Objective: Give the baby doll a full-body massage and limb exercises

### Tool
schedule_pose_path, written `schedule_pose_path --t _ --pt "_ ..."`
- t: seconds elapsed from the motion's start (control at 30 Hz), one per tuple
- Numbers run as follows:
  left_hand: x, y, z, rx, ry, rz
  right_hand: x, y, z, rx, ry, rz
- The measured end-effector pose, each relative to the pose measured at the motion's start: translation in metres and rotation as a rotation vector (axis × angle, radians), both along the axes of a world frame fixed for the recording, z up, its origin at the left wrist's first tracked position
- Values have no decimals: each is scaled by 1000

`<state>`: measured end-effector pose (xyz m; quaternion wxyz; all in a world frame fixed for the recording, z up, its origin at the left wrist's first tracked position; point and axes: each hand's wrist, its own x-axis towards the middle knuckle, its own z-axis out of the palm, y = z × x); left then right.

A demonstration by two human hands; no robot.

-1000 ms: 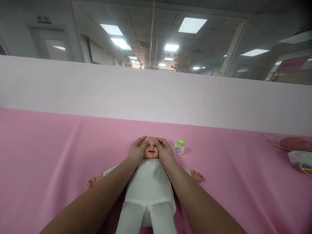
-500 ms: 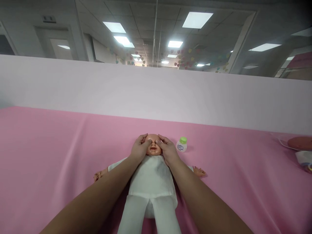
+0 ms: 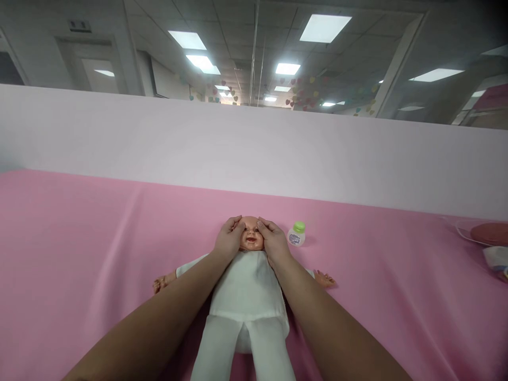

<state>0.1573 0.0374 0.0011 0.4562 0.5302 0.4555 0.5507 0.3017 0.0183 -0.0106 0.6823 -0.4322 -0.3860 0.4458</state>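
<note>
A baby doll (image 3: 249, 288) in white clothes lies on its back on a pink sheet (image 3: 99, 227), arms spread out to both sides. My left hand (image 3: 230, 238) cups the left side of the doll's head, its thumb at the outer edge of the eye. On the other side, my right hand (image 3: 274, 242) holds the head the same way, thumb beside the other eye. The fingers curve around the head and are partly hidden behind it. Just right of my right hand stands a small clear bottle (image 3: 296, 235) with a green cap and a printed label.
A white low wall (image 3: 254, 151) runs along the back of the pink surface, with glass above it. At the far right edge lie a reddish-brown round item (image 3: 490, 233) and a white cloth-like item (image 3: 496, 258).
Both thumbs have slid outward from over the doll's eyes toward its temples, uncovering the eyes. Both hands stay on the head. The bottle has not moved.
</note>
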Motion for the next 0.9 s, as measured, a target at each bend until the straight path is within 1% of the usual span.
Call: schedule_pose_path --t 0.2,0.27,0.37,0.5,0.63,0.73,0.83,0.9 --pt "-1 -3 1 -52 -119 -27 4 -2 -1 -23 151 94" --pt "-2 -4 1 -66 -151 -38 5 -3 -1 -38 183 127" --pt "-3 -6 1 -76 -166 -44 5 -4 2 -54 195 135" --pt "-4 -7 3 -41 -106 -26 2 -8 8 -34 149 122" --pt "-5 -10 6 -29 -65 -53 -1 -10 12 -39 107 129" --pt "-4 -11 9 -59 -40 -44 -1 -8 11 -46 43 96" --pt "-2 -10 11 -67 16 -7 0 -4 7 -34 -42 34" --pt "0 -9 10 -61 20 16 0 -1 5 -27 -64 14"
